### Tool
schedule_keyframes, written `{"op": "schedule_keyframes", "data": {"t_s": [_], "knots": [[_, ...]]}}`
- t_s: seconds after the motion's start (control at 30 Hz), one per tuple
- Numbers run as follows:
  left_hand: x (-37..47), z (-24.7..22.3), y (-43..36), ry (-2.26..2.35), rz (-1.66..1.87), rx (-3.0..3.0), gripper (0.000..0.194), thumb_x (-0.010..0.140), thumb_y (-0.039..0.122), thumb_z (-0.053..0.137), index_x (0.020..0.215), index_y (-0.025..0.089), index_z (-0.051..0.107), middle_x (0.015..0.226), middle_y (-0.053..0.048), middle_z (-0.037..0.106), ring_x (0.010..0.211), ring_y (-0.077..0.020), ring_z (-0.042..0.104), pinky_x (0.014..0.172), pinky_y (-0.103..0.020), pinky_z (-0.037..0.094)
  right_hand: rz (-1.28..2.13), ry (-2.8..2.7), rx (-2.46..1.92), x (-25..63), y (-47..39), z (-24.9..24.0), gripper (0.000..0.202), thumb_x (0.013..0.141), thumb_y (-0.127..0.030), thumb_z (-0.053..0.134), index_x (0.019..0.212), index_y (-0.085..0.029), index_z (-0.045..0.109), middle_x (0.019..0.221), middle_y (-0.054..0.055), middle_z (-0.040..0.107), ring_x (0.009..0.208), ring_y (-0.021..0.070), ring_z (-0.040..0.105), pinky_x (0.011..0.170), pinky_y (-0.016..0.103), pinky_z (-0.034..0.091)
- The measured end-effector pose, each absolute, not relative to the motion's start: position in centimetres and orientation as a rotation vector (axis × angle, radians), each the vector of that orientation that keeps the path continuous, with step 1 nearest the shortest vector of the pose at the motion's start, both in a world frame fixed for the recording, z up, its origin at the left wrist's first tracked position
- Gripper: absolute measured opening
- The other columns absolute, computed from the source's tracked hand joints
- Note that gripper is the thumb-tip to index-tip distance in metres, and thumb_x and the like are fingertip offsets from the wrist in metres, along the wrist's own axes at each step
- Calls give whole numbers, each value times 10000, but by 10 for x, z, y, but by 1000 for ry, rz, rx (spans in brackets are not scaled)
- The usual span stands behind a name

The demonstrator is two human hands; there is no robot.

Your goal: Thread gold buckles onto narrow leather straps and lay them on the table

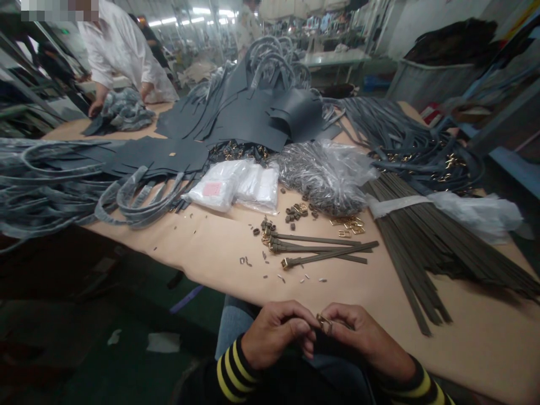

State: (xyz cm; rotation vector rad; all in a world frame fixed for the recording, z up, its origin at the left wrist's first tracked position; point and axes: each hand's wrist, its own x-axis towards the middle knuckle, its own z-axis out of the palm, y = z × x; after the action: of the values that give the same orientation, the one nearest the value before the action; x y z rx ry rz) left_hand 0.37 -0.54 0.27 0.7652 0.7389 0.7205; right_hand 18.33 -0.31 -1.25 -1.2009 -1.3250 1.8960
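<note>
Just past the near table edge, above my lap, my two hands meet. Between thumb and fingers of my right hand (363, 331) is a small gold buckle (324, 323); whether a strap is attached to it is hidden by the fingers. My left hand (284, 332) is closed, thumb against curled fingers, its index fingertip at the buckle's left side. Anything inside that pinch cannot be made out. Ahead on the table lie several olive-brown straps with buckles (324, 247), near loose gold buckles (354, 225) and small dark loops (295, 214).
A bundle of olive-brown straps (409, 242) lies right. Behind are a clear plastic bag (324, 174), white packets (219, 183), stacked dark grey panels (248, 112) and plastic-wrapped handles (139, 197). A person in white (126, 50) works at the far left. Small scraps dot the tabletop (236, 236).
</note>
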Motion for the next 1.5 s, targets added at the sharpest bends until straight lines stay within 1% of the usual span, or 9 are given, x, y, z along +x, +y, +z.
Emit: {"op": "schedule_keyframes", "data": {"t_s": [0.13,0.27,0.43,0.63,0.83,1.2,1.3,1.37,1.5], "knots": [[4,3,-5,678,685,653,361,578,415,677,777,115,652,592,-29,591,505,-115,577,491,-231,467,1996,-1250,-1123,180,-5,-17,309,675,-455,588,672,-146,569,602,5,598,596,156,550,593,277,406],[5,6,-7,717,694,685,288,604,365,674,752,118,654,548,-10,575,468,-90,561,463,-198,456,2029,-1231,-1064,176,-6,-16,291,680,-437,590,658,-148,565,596,11,610,607,163,562,615,290,407],[4,6,-5,820,627,738,276,623,366,649,696,100,645,492,6,538,405,-63,506,406,-171,424,1876,-1402,-1186,176,-5,-12,284,688,-420,575,639,-141,582,581,-3,573,585,139,508,575,250,377],[2,3,-2,868,586,733,295,564,361,688,637,86,609,592,-28,590,544,-102,554,520,-206,450,1786,-1576,-1273,174,-5,-11,275,705,-390,535,635,-128,577,573,1,552,572,132,474,549,236,368],[6,-2,-4,879,669,664,284,537,319,717,628,87,580,582,-27,613,545,-105,562,555,-212,431,1800,-1550,-1271,174,-4,-9,279,704,-397,526,649,-127,568,586,11,568,582,138,485,554,238,378],[14,-5,-8,974,706,800,278,589,318,678,659,113,506,546,2,559,499,-81,523,514,-197,393,1816,-1654,-1287,175,-3,-3,228,766,-367,441,714,-150,489,585,-10,542,532,114,444,508,230,329],[17,-7,-10,1023,770,810,254,596,267,671,673,132,470,558,24,528,504,-83,520,498,-193,385,1794,-1628,-1270,173,-4,7,135,783,-310,401,795,-176,404,630,-12,567,590,128,493,561,245,364],[19,-7,-11,1032,797,793,245,601,242,661,669,139,449,556,28,526,491,-82,518,489,-193,381,1758,-1626,-1287,171,-4,12,99,770,-278,415,771,-189,372,651,-11,569,634,135,513,590,250,381],[20,-4,-11,1063,786,838,186,632,202,618,644,142,442,516,25,533,483,-84,514,491,-193,378,1724,-1639,-1360,167,-5,15,87,771,-254,431,731,-189,390,626,-18,553,601,126,523,548,228,395]]}}
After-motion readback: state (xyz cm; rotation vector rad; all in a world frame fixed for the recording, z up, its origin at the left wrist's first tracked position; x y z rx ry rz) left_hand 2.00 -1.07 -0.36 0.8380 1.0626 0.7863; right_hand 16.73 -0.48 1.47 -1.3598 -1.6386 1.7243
